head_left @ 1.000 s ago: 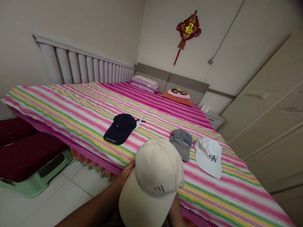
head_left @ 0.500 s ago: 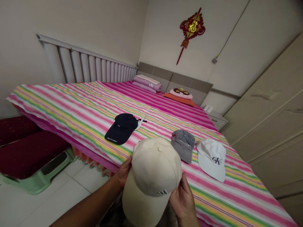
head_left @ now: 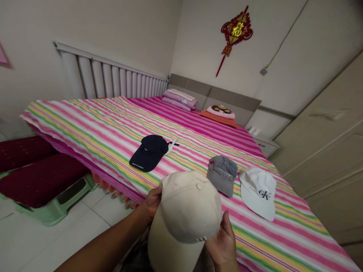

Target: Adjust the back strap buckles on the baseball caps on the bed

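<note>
A cream baseball cap (head_left: 190, 207) is held low in front of me, its brim pointing down toward my body. My left hand (head_left: 154, 200) grips the cap's left side, thumb on the edge and the other fingers hidden beneath. On the opposite side my right hand (head_left: 224, 240) holds the cap's lower edge, thumb up, with some fingers out of sight under it. Beyond the cap, a navy cap (head_left: 151, 153) lies on the striped sheet, a white piece partly under it. To the right lie a grey cap (head_left: 222, 175) and a white cap (head_left: 258, 192) with dark letters.
The bed (head_left: 93, 124) fills the middle of the view. Folded bedding (head_left: 180, 100) and a pink pillow (head_left: 221, 112) rest near the headboard. Dark red padded stools (head_left: 45, 181) with green bases stand at left; a wardrobe (head_left: 326, 151) rises at right.
My right hand, mostly hidden behind the cap at first, has come into view at its right side. The cap has tilted so its front logo shows less. The whole view has shifted slightly left.
</note>
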The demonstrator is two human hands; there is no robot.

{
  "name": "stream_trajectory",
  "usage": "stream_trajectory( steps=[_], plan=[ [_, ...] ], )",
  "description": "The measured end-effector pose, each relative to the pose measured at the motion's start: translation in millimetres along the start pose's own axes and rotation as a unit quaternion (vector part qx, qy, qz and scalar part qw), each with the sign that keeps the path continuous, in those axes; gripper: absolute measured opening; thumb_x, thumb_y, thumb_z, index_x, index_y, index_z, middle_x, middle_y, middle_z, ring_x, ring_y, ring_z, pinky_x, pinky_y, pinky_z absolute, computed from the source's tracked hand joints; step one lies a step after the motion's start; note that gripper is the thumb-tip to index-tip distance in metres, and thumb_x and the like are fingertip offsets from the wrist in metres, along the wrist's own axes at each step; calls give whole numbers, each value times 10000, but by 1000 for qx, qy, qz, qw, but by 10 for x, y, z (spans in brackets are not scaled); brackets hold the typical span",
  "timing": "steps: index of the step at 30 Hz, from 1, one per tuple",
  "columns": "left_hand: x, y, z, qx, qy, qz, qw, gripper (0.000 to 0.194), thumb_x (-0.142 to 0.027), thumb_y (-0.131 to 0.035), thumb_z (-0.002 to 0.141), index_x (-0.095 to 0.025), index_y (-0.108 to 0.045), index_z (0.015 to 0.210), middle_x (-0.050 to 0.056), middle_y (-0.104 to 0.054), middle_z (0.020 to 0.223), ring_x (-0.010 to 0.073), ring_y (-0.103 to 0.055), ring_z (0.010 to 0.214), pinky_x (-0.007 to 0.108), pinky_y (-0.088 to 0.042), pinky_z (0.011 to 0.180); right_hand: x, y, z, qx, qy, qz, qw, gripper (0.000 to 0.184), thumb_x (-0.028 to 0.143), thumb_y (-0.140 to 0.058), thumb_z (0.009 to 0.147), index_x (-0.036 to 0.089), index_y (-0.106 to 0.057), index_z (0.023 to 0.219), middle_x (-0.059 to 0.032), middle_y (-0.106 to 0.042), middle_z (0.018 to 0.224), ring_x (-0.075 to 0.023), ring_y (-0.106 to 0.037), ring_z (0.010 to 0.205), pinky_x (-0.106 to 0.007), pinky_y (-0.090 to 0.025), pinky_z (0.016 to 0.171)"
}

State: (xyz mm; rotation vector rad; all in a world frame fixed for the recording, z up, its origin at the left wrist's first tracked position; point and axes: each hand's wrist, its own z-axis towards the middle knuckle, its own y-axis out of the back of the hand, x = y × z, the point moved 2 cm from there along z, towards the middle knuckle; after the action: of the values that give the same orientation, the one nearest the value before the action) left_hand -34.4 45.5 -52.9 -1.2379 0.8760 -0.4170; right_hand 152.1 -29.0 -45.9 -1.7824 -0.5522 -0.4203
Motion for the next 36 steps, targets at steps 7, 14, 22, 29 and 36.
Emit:
stream_trajectory(
  steps=[7,14,22,29,36],
  plan=[
    [-117,-124,44,2,-12,-12,1000,332,-350,-636,566,-120,-665,802,77,-687,740,302,-582,927,426,-351,909,5,54,-48,3,-18,-40,999,344,526,-661,568,254,-703,775,-36,-718,836,-264,-619,900,-460,-359,916],
    [-138,-200,29,-55,-3,4,998,195,-166,-608,474,-99,-662,648,62,-640,507,239,-614,530,382,-472,728,-16,257,-36,26,15,-90,996,357,524,-698,504,223,-690,697,-101,-717,772,-311,-541,1037,-512,-332,924],
    [-113,-209,-20,-24,-6,41,999,444,-174,-629,486,-78,-646,918,86,-672,622,319,-628,736,446,-433,796,-26,166,-73,45,2,-97,994,238,375,-795,398,234,-666,540,-80,-720,726,-318,-606,921,-485,-362,919],
    [-150,-133,-41,52,0,59,997,509,-202,-638,569,-68,-584,1058,105,-686,756,238,-643,643,329,-489,662,-16,30,-119,61,-11,-108,992,270,422,-789,384,233,-678,541,-63,-719,678,-312,-649,788,-465,-420,860],
    [-147,-123,-25,95,31,47,994,551,-142,-649,537,-72,-571,1078,91,-681,686,184,-627,545,239,-482,542,39,7,-104,69,-16,-170,983,440,484,-770,352,227,-699,702,-73,-720,705,-341,-644,742,-458,-478,750]
  ],
)
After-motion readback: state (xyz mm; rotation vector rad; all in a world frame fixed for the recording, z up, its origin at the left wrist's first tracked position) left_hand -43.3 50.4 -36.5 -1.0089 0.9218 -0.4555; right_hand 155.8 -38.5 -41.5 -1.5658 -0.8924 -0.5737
